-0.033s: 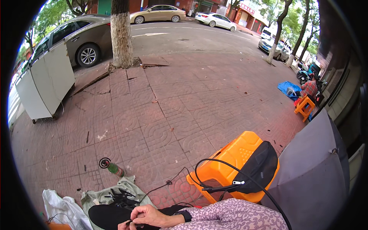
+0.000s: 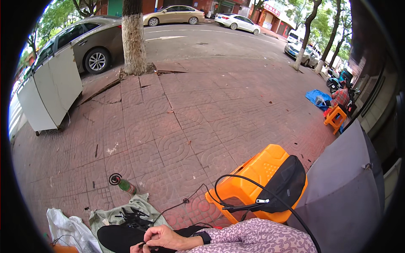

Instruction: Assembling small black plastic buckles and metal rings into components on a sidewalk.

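Note:
Low over my black-clothed lap, my right hand [image 2: 162, 237] is closed in a pinch, the thumb and forefinger pressed together. My left hand [image 2: 138, 248] meets it fingertip to fingertip, mostly cut off by the lower edge. Between them shows a small dark piece [image 2: 144, 245], too small to name, gripped by both hands. Just beyond lies a heap of thin black pieces [image 2: 134, 218] on a grey-green cloth sack [image 2: 99, 219]. A black cord [image 2: 185, 201] trails from near the heap across the paving.
An orange plastic stool [image 2: 253, 177] carries a black bag [image 2: 283, 181] at my right, with a grey umbrella [image 2: 337, 181] beside it. A green bottle with a black coil [image 2: 126, 185] stands ahead left, and a white sack [image 2: 67, 230] lies near left. Far right, a person [image 2: 340, 98] sits.

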Demonstrator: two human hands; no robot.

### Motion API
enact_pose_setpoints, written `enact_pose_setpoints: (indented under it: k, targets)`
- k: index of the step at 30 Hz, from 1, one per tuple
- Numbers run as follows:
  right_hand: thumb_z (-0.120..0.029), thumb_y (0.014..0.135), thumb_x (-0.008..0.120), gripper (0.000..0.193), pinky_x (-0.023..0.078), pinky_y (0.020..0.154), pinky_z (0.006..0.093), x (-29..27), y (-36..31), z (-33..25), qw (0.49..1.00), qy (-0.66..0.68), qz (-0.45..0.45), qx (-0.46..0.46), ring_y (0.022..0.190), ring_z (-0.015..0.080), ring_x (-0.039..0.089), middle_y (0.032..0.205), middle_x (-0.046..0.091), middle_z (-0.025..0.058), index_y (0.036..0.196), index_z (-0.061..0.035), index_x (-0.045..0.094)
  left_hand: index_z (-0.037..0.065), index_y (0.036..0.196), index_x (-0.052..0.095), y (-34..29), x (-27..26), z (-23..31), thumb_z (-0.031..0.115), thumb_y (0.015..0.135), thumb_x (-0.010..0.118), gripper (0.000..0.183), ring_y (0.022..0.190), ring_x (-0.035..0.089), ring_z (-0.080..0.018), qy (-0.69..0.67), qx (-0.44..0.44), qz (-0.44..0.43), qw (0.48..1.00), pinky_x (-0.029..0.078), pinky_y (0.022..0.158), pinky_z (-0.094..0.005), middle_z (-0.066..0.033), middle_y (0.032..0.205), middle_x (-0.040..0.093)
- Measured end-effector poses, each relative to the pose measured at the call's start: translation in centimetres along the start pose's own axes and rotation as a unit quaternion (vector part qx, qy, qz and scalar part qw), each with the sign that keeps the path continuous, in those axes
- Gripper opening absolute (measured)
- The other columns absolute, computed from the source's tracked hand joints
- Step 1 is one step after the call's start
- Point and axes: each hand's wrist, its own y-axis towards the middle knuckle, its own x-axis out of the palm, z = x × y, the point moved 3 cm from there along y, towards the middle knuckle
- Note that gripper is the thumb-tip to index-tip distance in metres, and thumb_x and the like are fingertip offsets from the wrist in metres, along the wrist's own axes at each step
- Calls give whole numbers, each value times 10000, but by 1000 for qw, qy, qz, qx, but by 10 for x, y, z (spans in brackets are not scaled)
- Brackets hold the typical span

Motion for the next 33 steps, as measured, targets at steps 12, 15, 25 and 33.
enact_pose_setpoints:
  k: [12,15,25,33]
  targets:
    - [-37,826,656,123,476,630,219,6,-2,-9,1000,-20,3,8,725,72,563,828,610,22,936,1,617,-42,1072,622,-5,-2,-6,46,961,562,154,785,656,-162,-39,-41,2,998,521,731,-258,-119,888,691]
    - [-38,817,659,131,473,668,220,7,-2,-5,1000,-22,0,11,750,73,564,837,613,25,936,-2,618,-47,1065,627,-7,-3,-5,24,949,574,146,785,658,-161,-49,-28,3,998,523,733,-258,-123,884,695]
    - [-57,841,665,122,481,685,225,2,1,6,999,-26,-15,33,768,85,581,851,625,23,942,-4,620,-49,1051,624,-8,-3,-4,14,943,579,133,769,654,-157,-31,-31,4,999,527,720,-261,-113,875,681]
    - [-83,825,726,114,494,572,258,18,-17,-24,957,153,-45,241,634,126,612,735,639,59,830,-19,632,-22,1043,630,-12,-14,3,29,949,572,122,771,618,-137,-30,-36,3,999,506,702,-255,-89,877,662]
